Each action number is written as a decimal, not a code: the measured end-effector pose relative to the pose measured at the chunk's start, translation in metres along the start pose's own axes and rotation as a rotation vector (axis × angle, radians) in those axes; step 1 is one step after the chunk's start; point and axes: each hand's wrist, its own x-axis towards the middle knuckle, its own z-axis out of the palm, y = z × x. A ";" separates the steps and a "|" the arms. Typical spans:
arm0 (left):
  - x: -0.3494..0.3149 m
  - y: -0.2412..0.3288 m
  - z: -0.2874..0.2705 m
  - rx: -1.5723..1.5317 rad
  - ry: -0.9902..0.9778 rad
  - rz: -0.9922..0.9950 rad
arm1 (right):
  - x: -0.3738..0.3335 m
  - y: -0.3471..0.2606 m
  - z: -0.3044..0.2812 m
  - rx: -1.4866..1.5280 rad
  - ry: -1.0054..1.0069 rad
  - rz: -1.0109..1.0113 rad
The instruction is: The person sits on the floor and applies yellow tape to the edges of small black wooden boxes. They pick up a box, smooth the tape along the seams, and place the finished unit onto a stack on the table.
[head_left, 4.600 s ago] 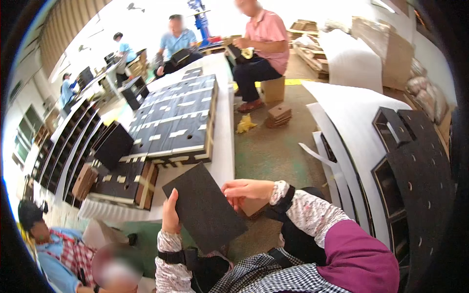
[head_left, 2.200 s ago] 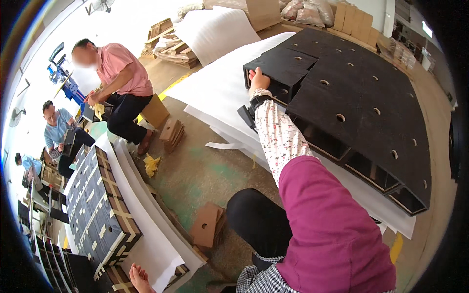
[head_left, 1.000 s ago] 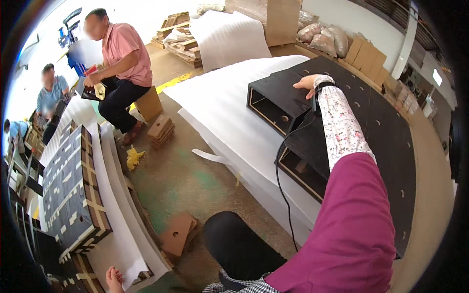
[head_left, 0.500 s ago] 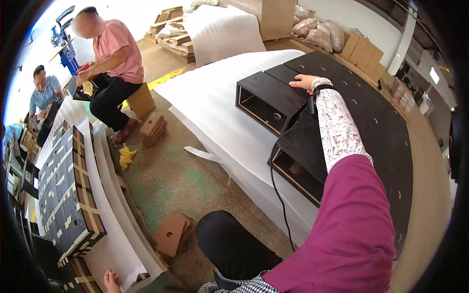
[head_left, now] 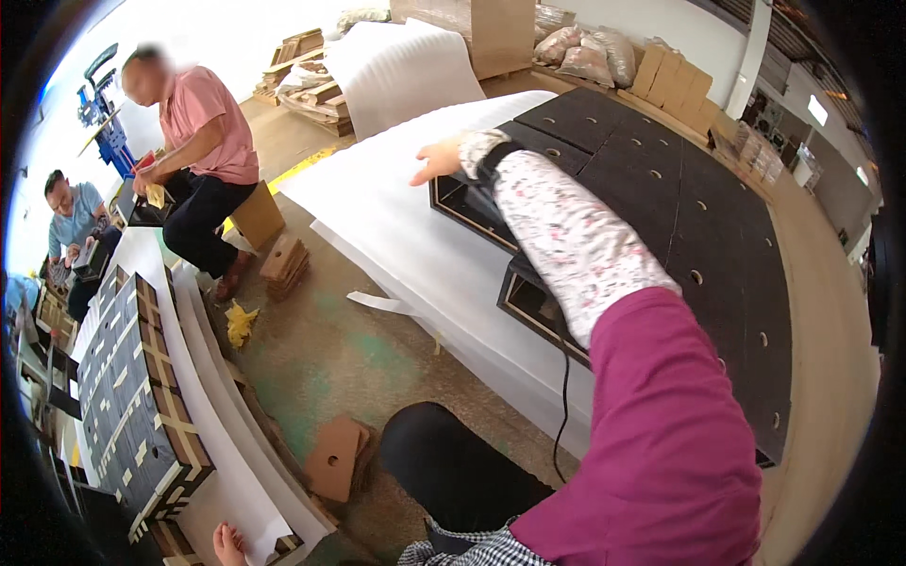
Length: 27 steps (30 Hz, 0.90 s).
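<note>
My right hand [head_left: 439,162] is open, with its fingers stretched out at the far left corner of a black open-fronted wooden box [head_left: 462,213]. Whether it touches the box, I cannot tell. A dark band with a black cable [head_left: 564,406] is on my right wrist, and the forearm crosses above a second box [head_left: 528,300]. Low on the left, my left hand [head_left: 228,544] is curled beside a white foam sheet [head_left: 247,509]; what it holds, if anything, is hidden. Near it stand black boxes [head_left: 142,415] bound with strips of tape.
Black panels with round holes [head_left: 651,189] cover the right side on white foam [head_left: 377,179]. Brown boards [head_left: 332,460] lean by my knee; another stack [head_left: 283,259] stands farther off. Two people [head_left: 203,132] [head_left: 75,222] sit at the left, handling dark pieces. Sacks [head_left: 585,57] lie behind.
My right hand has moved left, from the top of the black boxes to the far left corner of one. My left hand stays low and curled. The view has shifted slightly.
</note>
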 end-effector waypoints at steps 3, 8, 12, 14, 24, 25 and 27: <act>-0.001 0.022 0.020 0.011 -0.048 0.053 | 0.034 -0.002 0.022 -0.007 -0.144 0.239; -0.009 0.034 0.030 0.057 -0.090 0.113 | 0.034 -0.021 0.077 -0.084 0.253 0.503; -0.005 0.031 0.020 0.061 -0.083 0.106 | 0.024 -0.005 0.078 -0.051 0.292 0.416; -0.010 0.039 0.023 0.074 -0.095 0.103 | 0.021 0.006 0.078 -0.053 0.277 0.433; -0.021 0.030 -0.018 0.136 -0.049 0.128 | 0.043 0.001 0.083 -0.059 0.338 0.436; -0.018 0.021 -0.028 0.161 -0.037 0.113 | 0.053 -0.011 0.075 -0.047 0.242 0.443; -0.026 0.015 -0.026 -0.009 -0.069 0.165 | 0.046 -0.015 0.059 -0.020 0.117 0.481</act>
